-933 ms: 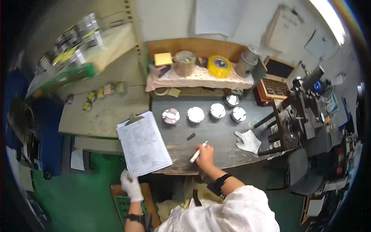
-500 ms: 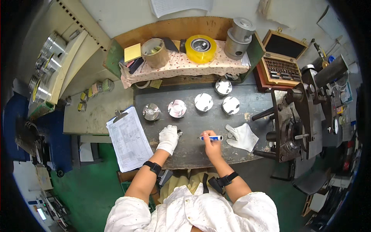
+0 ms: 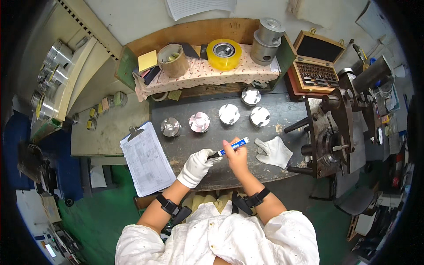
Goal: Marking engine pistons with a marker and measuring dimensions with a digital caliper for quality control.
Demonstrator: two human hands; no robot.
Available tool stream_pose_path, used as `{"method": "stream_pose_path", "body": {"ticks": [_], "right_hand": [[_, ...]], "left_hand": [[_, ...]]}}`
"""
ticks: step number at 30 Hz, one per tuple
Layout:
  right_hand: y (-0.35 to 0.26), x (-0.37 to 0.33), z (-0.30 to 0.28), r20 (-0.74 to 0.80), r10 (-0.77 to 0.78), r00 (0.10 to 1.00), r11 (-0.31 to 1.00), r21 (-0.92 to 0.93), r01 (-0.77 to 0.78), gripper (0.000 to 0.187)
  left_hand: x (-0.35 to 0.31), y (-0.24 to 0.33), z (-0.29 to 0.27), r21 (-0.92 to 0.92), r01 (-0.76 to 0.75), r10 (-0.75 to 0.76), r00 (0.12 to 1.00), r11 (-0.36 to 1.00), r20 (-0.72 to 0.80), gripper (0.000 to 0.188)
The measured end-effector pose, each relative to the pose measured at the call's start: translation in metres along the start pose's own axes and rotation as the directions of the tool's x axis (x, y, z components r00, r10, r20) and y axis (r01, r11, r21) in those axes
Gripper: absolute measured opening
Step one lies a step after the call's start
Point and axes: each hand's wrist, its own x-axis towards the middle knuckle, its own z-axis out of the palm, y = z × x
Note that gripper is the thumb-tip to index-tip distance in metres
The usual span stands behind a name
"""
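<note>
My right hand (image 3: 237,159), bare, grips a blue and white marker pen (image 3: 240,143) that slants down to the left. White-gloved, my left hand (image 3: 195,168) is closed at the dark end of the pen; a black cap (image 3: 215,155) shows between the two hands. Whether it is fully seated cannot be made out. Beyond the hands stand several round metal pistons, among them a grey one (image 3: 170,127), a pinkish one (image 3: 199,123) and a shiny one (image 3: 229,114). An empty white glove (image 3: 276,152) lies on the bench to the right of my right hand.
A clipboard with printed sheets (image 3: 148,159) lies at the left bench edge. A dark metal fixture (image 3: 327,145) stands at the right, below an open wooden gauge-block case (image 3: 316,75). At the back, a cloth-covered shelf (image 3: 203,79) holds a yellow tape roll (image 3: 224,54).
The hands have come together: my right hand brought the pen left and tilted it, and my left hand moved right and nearer to me to meet its dark end. The view shifted slightly.
</note>
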Motion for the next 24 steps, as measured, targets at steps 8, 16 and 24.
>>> {"method": "stream_pose_path", "body": {"ticks": [8,16,24], "right_hand": [[-0.026,-0.004,0.024,-0.083,0.044,0.996,0.994,0.104,-0.035,0.032],[-0.050,-0.008,0.051,-0.100,0.091,0.991,0.960,0.275,-0.061,0.031],[-0.067,0.017,0.078,-0.050,0.075,0.996,0.958,0.282,-0.058,0.026]], "left_hand": [[0.015,0.034,-0.036,-0.057,-0.071,0.072,0.997,0.996,0.018,0.021],[0.016,0.035,-0.045,0.137,-0.071,0.080,0.995,0.988,-0.062,0.023],[0.051,0.037,-0.085,0.554,-0.250,0.355,0.931,0.794,-0.088,0.028]]}}
